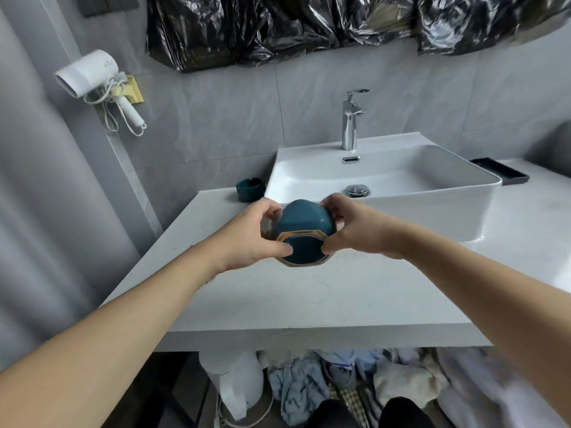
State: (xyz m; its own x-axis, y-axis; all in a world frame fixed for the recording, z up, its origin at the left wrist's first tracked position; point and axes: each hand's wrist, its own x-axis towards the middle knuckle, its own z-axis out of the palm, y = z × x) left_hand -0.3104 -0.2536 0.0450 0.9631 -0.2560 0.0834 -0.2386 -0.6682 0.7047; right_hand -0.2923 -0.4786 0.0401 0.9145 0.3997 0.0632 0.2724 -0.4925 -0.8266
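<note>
A dark teal faceted cup (304, 222) with a gold rim is held tipped on its side above the white counter (309, 298), its mouth facing me. My left hand (250, 234) grips its left side, thumb on the rim. From the right, my right hand (355, 225) grips the other side, thumb also on the rim. The fingers of both hands curl over the back of the cup.
A white basin (463, 211) with a chrome tap (350, 122) stands behind the cup. A teal ashtray (250, 188) sits at its left, a dark tray (500, 174) at its right. A hairdryer (92, 75) hangs on the wall. Clothes (340, 381) lie under the counter.
</note>
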